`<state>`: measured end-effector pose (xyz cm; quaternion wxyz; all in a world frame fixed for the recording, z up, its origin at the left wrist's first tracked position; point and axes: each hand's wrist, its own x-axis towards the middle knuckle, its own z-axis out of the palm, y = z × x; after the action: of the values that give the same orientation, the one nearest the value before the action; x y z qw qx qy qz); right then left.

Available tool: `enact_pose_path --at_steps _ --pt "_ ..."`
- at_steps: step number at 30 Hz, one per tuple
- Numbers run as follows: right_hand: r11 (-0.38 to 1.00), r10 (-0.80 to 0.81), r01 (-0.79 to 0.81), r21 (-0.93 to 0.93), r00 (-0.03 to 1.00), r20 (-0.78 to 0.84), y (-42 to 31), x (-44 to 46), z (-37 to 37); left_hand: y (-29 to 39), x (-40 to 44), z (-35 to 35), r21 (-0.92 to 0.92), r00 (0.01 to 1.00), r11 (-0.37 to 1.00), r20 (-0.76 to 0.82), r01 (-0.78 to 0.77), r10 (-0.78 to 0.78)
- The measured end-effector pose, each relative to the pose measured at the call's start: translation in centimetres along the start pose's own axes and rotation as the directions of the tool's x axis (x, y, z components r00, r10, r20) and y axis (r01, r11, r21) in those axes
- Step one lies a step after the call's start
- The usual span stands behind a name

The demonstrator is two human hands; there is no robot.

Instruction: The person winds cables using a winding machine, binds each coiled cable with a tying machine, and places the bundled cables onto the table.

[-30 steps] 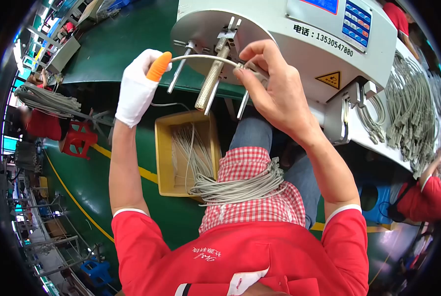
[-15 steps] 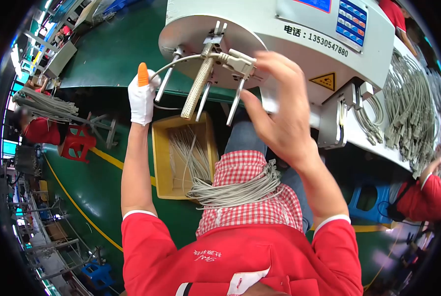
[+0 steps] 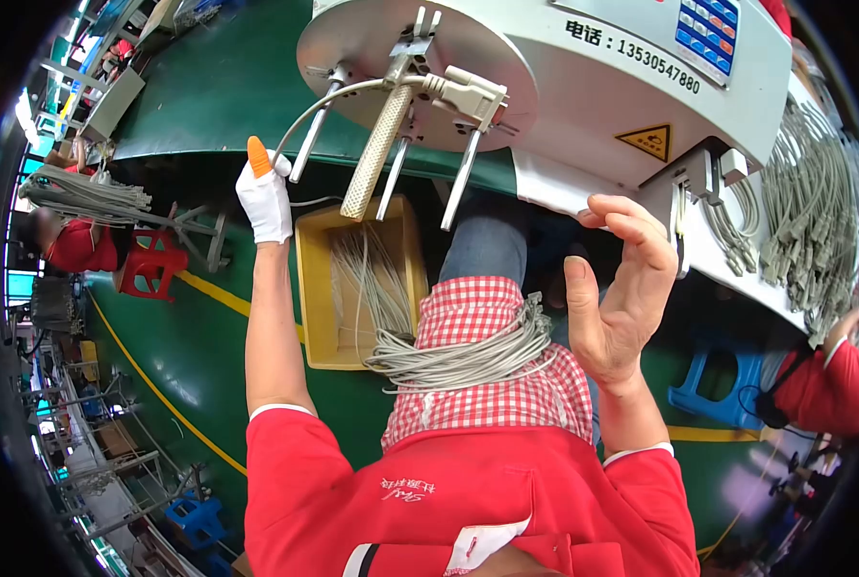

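Machine [image 3: 564, 111] top cut off by upper edge; cable [image 3: 357, 87] partly hidden by left hand [image 3: 265, 197].

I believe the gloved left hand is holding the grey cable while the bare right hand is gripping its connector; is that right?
Not quite: the head view shows the bare right hand open and empty, apart from the connector, which sits in front of the round metal disc. The gloved left hand is indeed holding the grey cable.
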<state>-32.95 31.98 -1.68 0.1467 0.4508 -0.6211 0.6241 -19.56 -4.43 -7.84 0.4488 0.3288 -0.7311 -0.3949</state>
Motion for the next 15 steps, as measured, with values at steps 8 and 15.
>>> enact_pose_path --at_steps 8,15 --pt "0.999 0.030 -0.031 0.039 0.999 0.038 -0.5 -1.0 0.3 -1.1 -0.1 -0.2 -0.038 0.997 0.997 -0.001 0.071 -0.071" --pt "0.999 0.054 -0.053 -0.012 0.994 0.095 -0.7 -1.3 0.5 0.8 -1.3 -0.2 -0.090 0.996 0.992 -0.001 0.090 -0.090"
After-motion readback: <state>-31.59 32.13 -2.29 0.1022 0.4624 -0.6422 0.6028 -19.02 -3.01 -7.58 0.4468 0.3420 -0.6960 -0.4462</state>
